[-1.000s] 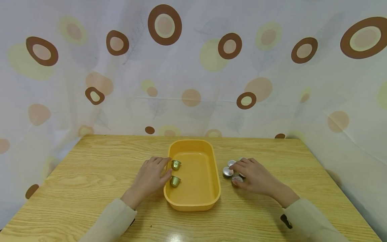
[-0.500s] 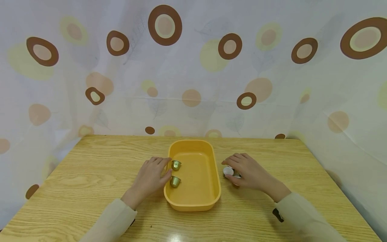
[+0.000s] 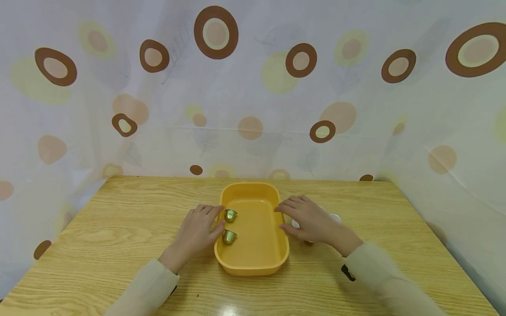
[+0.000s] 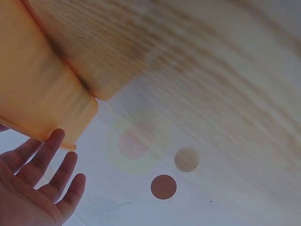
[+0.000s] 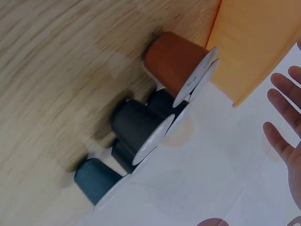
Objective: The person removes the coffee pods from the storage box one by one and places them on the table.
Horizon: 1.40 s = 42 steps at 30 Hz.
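A yellow plastic tub (image 3: 253,269) stands mid-table with two gold-green coffee capsules, an upper capsule (image 3: 230,215) and a lower capsule (image 3: 229,237), lying inside along its left wall. My left hand (image 3: 193,232) rests on the tub's left rim, its fingers spread and fairly straight in the left wrist view. At the right rim is my right hand (image 3: 310,221), thumb and fingers apart, nothing between them. Under and behind it stands a group of capsules, lids up: a rust-brown capsule (image 5: 174,61), several dark capsules (image 5: 134,125) and a teal capsule (image 5: 96,179), partly hidden in the head view.
The wooden table (image 3: 146,210) extends on both sides of the tub. A patterned cloth (image 3: 253,87) hangs behind it and along the sides. The tub's outer wall (image 5: 249,47) is close to the brown capsule in the right wrist view.
My right hand has moved left from the capsule group to the tub's right rim, its fingers opening out. My left hand and the two gold-green capsules have stayed put.
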Tool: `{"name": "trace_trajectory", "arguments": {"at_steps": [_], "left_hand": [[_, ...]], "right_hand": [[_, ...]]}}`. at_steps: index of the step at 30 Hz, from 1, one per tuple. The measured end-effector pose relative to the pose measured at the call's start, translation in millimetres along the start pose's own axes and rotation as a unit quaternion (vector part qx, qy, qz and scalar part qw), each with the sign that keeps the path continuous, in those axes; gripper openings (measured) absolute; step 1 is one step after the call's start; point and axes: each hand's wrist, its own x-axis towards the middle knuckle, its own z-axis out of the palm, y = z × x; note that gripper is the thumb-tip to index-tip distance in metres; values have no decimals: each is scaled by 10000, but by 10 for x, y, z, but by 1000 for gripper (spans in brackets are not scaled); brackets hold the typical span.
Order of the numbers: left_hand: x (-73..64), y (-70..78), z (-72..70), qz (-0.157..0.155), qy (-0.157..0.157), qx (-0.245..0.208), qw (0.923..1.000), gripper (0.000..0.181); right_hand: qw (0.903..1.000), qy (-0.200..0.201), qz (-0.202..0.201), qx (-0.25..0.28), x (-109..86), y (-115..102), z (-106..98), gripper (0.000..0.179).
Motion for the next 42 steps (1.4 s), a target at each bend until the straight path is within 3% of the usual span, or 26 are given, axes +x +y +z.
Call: {"name": "trace_trajectory", "arguments": {"at_steps": [17, 42], "left_hand": [[12, 6, -5, -5, -3, 0, 10000, 38], [3, 4, 14, 112, 177, 116, 9997, 35]], "right_hand": [[9984, -236, -514, 2, 254, -106, 193, 34], [9942, -721, -790, -113, 536, -315, 454, 33]]}}
